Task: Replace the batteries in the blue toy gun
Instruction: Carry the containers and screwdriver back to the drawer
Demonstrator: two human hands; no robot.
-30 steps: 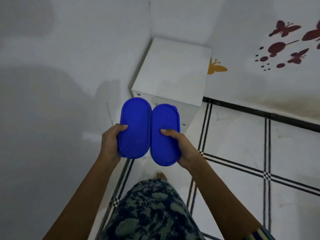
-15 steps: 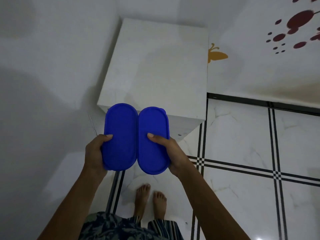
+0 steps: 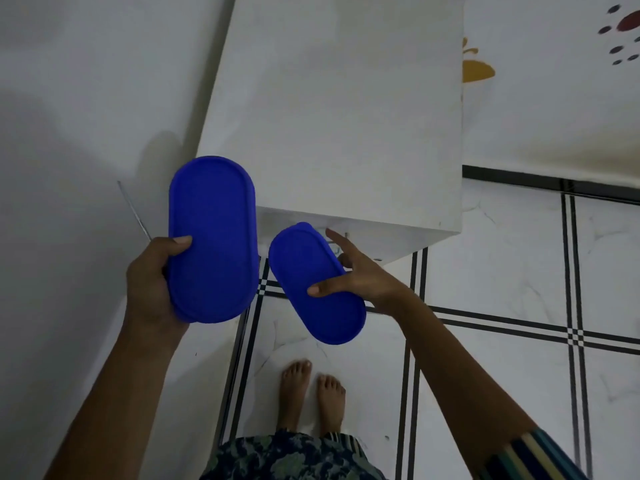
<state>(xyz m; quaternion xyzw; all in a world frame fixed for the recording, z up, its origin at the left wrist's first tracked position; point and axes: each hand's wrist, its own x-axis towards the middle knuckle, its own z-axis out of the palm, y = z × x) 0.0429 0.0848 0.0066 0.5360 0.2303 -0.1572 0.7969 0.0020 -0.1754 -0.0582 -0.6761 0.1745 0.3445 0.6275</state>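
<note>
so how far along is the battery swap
Nothing looks done yet: no toy gun or batteries show. In hand: the left hand grips a bigger blue box and a thin metal rod, and the right hand holds a smaller blue box. Both lids are on, in front of the white table. Left: the whole swap.

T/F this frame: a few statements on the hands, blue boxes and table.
1. The left hand grips the left blue box. True.
2. The two boxes touch. False: a gap separates it from the right blue box.
3. The right hand has its thumb on top of its box. True.
4. Both boxes rest on the white table. False: both are held in the air.
5. The person wears shoes. False: the feet are bare.
</note>
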